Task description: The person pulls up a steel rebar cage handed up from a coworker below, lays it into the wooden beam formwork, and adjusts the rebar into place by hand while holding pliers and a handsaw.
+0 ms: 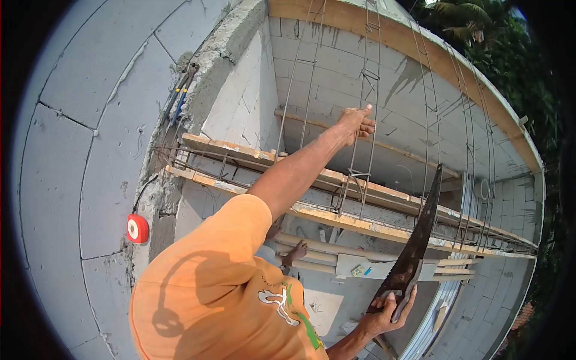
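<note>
My left hand reaches out with its fingers curled around an upright steel rebar that rises from the wooden formwork. The thumb points outward. Low on the right, my right hand grips the handle of a handsaw. The saw's long dark blade slants upward, its tip in front of the formwork, near another set of upright bars.
A red tape measure and blue-handled cutters lie on the block wall at left. More rebar stands at right. Another person's limb shows below, near timber poles.
</note>
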Tool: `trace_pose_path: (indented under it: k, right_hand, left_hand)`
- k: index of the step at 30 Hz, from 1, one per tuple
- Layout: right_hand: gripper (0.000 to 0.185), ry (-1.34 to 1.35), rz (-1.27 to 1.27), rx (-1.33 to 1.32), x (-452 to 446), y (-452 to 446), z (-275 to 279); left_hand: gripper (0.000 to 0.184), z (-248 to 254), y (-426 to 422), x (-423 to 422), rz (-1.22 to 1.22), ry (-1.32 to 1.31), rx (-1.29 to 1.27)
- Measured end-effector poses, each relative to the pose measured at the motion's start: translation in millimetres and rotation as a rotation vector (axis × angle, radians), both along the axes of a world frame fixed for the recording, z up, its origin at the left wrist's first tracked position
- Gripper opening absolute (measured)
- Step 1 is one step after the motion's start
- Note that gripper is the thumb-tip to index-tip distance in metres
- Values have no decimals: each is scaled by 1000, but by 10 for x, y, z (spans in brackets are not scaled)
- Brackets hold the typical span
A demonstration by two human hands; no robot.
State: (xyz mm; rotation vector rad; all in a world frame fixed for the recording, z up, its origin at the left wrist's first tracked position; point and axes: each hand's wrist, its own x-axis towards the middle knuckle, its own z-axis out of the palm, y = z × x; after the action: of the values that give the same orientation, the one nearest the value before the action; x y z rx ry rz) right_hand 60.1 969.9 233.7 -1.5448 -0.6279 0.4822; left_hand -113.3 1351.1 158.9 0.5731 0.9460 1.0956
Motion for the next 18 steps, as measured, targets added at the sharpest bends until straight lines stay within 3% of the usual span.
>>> trace_pose_path:
  k: [5, 8, 18]
  right_hand:
    - [51, 24, -30, -8, -82, 48, 61]
    - [52, 17, -6, 12, -51, 57, 42]
    - [53, 10, 54, 13, -51, 67, 9]
  left_hand:
    - [37, -125, -187, -2, -222, -68, -35]
    - [29, -68, -232, 68, -283, -214, -103]
    - [13, -182, -49, 41, -265, -173, 37]
